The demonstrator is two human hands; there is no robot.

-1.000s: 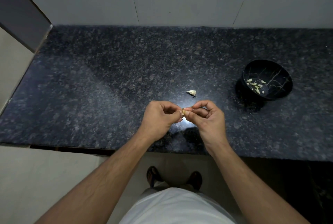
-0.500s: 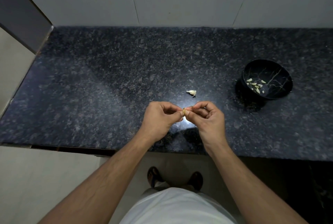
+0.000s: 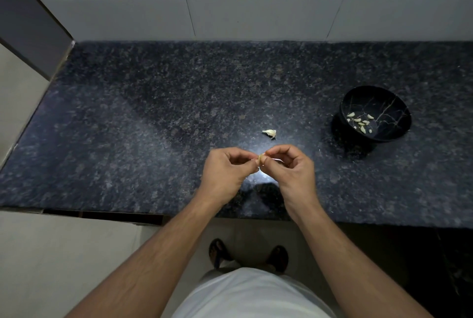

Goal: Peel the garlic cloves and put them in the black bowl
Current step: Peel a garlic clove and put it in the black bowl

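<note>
Both hands meet over the near edge of the dark granite counter [image 3: 128, 125]. The left hand [image 3: 226, 174] and right hand [image 3: 290, 171] have their fingertips curled in on one small garlic clove [image 3: 261, 158], pinched between them. Just beyond the pinch, a scrap of garlic [image 3: 270, 132] lies on the stone; whether it is skin or clove is hard to tell. Well off to the right of the grip stands the black bowl [image 3: 391, 128], with several peeled cloves [image 3: 361, 121] inside.
</note>
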